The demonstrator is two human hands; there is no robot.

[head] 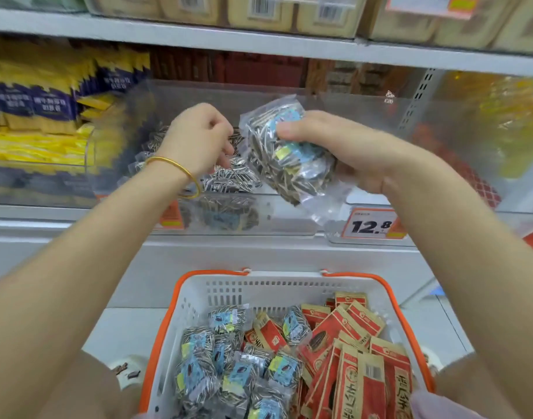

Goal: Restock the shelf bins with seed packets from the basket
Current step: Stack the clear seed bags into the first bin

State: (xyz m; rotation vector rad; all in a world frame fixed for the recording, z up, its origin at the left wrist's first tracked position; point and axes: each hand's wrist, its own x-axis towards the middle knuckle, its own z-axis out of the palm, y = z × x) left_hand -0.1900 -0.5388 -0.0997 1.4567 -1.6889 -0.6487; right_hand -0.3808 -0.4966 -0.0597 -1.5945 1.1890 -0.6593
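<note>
Below both hands sits the basket (pixel 259 287), well stocked. Just beyond our knuckles is the clear bin (pixel 289 217). Our right hand (pixel 352 155) clamps a fat bundle of seed packets (pixel 284 158), thumb across it, just beside the left hand (pixel 195 140), whose fingers curl down into the bin. Gripping anything? We cannot tell. The danger: slick packets fan apart and slip outside the bin. The bundle's long axis runs diagonally, top toward the left hand, bottom toward the right wrist.
</note>
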